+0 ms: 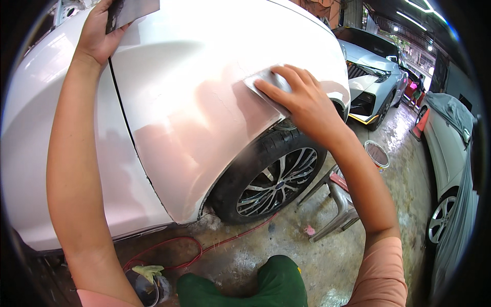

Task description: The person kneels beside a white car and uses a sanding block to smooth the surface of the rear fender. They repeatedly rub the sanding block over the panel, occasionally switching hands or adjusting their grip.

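My right hand (302, 100) is closed over a folded grey sheet of sandpaper (266, 95), pressing it on the white car's fender (174, 66) just above the wheel arch. Around it the fender carries a dull pinkish-beige patch (179, 146) with smoky edges. My left hand (99, 36), up at the far left, grips a flat grey sheet (135, 11) with a dark mottled side; the picture's top edge cuts it off. Below the arch sits the black tyre (225, 197) with a multi-spoke wheel (279, 183).
A grey plastic stool (342, 202) with a reddish block (339, 180) on it stands right of the wheel, near an open can (377, 153). A red hose (235, 237) crosses the floor. Other cars (371, 64), a partly covered one (442, 148) and an orange cone (420, 124) stand rightward.
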Available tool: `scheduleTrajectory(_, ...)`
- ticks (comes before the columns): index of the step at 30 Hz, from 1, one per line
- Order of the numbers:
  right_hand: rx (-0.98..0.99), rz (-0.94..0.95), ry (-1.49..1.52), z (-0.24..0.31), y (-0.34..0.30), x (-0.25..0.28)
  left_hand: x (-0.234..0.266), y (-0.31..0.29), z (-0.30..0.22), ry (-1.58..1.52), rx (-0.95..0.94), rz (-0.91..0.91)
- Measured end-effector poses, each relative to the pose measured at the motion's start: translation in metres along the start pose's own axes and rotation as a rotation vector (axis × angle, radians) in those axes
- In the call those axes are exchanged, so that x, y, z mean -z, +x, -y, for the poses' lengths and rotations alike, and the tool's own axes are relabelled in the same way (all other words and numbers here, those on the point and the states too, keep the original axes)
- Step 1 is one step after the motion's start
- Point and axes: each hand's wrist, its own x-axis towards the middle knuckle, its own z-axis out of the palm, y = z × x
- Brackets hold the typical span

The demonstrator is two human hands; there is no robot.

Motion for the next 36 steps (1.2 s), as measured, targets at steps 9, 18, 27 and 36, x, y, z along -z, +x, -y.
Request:
scheduleTrajectory(9,0.081,-0.014,-0.117,-0.012,0.058,-0.014,-0.002,-0.002,0.007,-0.047,0.009,0.009)
scheduleTrajectory(18,0.085,0.075,-0.067,-0.002,0.040,-0.016,-0.015,-0.010,0.007,-0.037,0.039,-0.028)
scheduleTrajectory(27,-0.054,0.080,-0.109,0.039,-0.055,-0.029,-0.003,-0.006,0.010,-0.029,0.045,0.075)
scheduleTrajectory(36,-0.059,0.089,-0.041,0.053,-0.030,-0.001,0.001,-0.009,0.001,-0.013,0.009,0.006)
